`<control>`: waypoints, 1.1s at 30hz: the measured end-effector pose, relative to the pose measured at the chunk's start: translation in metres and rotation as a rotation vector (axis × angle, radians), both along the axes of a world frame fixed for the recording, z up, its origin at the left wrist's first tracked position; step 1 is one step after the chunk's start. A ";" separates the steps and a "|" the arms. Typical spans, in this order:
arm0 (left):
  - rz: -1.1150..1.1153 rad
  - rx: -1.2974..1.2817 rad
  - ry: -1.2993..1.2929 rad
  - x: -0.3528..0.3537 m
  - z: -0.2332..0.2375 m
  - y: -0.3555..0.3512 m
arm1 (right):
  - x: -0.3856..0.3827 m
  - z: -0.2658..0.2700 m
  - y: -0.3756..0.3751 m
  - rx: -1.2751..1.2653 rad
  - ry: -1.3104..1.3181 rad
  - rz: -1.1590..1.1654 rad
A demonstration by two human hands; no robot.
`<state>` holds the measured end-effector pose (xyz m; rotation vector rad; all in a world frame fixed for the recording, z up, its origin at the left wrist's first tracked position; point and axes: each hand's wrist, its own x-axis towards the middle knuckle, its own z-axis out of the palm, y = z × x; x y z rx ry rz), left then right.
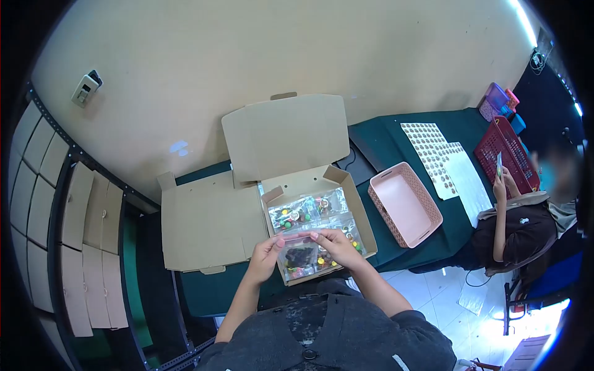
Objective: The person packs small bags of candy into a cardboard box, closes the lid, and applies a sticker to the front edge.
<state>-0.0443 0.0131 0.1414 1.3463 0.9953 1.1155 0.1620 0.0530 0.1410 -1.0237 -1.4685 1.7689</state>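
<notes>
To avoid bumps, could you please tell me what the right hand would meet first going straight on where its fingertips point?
Probably the left hand, facing the right hand across the top edge of the clear bag both appear to pinch, though depth is unclear.

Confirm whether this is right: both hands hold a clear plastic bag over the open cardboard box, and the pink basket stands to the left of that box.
Not quite: the pink basket stands to the right of the open cardboard box, as the head view shows. The rest holds: the left hand and right hand hold a clear plastic bag over that box.
</notes>
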 end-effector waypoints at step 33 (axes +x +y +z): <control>0.129 0.147 -0.220 0.048 0.002 -0.005 | 0.006 0.015 -0.004 -0.096 0.447 -0.366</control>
